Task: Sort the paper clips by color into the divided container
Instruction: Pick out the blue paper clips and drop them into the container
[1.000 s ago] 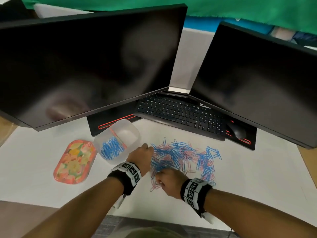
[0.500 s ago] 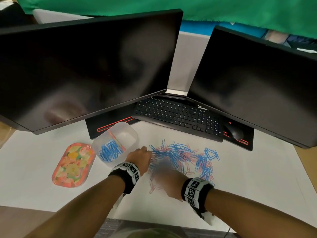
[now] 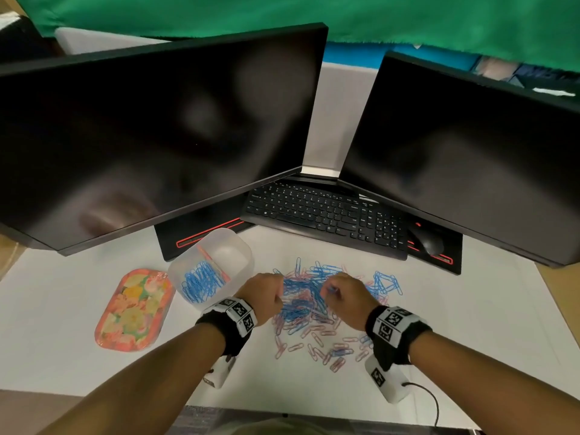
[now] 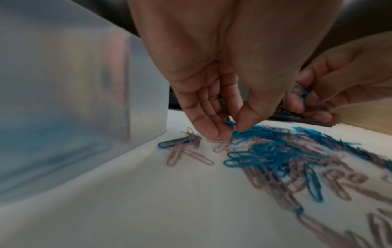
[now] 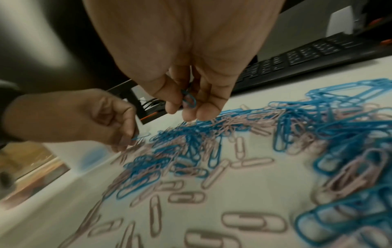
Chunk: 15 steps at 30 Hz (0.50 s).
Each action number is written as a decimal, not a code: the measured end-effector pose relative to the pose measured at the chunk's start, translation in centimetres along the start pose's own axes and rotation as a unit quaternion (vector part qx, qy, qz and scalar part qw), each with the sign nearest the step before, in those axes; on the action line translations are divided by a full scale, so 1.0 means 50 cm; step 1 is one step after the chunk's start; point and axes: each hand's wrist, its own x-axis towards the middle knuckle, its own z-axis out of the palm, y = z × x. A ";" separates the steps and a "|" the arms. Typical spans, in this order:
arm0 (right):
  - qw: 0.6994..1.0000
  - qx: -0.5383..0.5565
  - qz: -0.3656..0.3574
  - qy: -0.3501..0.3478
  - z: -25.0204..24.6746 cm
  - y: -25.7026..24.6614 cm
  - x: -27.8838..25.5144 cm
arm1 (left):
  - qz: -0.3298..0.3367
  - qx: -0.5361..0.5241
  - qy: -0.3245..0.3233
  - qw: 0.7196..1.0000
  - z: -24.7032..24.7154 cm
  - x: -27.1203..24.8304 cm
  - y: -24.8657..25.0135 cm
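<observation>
While left hand (image 4: 212, 104) pinches pile, right hand (image 5: 191, 80) holds looped blue wire clip (image 5: 189, 100).

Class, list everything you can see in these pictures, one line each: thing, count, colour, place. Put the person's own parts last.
Loose paper clips: many, blue and pink, mixed pile on the white sheet.
Divided container: one, clear plastic, left of the pile; blue clips in its near compartment.
Tray: one, orange floral, left of the container.
White sheet: one, covering the desk.
Monitors: two, black, dark screens, at the back.
Keyboard: one, black, below the monitors.
Mouse: one, black, right of the keyboard.
Green cloth: one, behind.
Wristbands: two, black with markers.
Left hand: pinching a blue clip at the pile's left edge.
Right hand: holding blue clips above the pile.
</observation>
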 end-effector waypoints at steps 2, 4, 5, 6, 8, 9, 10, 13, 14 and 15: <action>0.999 0.000 0.035 0.009 -0.022 0.011 -0.001 | -0.008 -0.040 0.015 0.999 -0.002 0.001 0.005; 0.997 0.019 0.070 0.003 -0.047 0.027 -0.003 | -0.018 -0.056 0.017 0.998 -0.005 0.002 0.012; 0.995 0.039 0.089 0.005 -0.060 0.040 -0.003 | -0.020 -0.063 0.020 0.998 -0.004 0.002 0.016; 0.991 0.067 0.111 0.011 -0.073 0.054 -0.005 | -0.025 -0.073 0.023 0.997 -0.004 0.003 0.019; 0.978 0.139 0.153 0.024 -0.099 0.081 -0.008 | -0.050 -0.100 0.028 0.993 -0.005 0.006 0.025; 0.972 0.159 0.170 0.030 -0.110 0.099 -0.010 | -0.070 -0.112 0.023 0.991 -0.004 0.009 0.027; 0.970 0.155 0.183 0.034 -0.123 0.113 -0.012 | -0.095 -0.127 0.010 0.987 -0.004 0.011 0.031; 0.973 0.091 0.202 0.058 -0.152 0.152 -0.019 | -0.158 -0.205 -0.024 0.966 0.004 0.015 0.048; 0.973 0.054 0.213 0.077 -0.161 0.162 -0.024 | -0.172 -0.223 -0.025 0.959 0.008 0.015 0.057; 0.969 0.021 0.223 0.100 -0.168 0.172 -0.028 | -0.184 -0.242 -0.020 0.953 0.012 0.017 0.066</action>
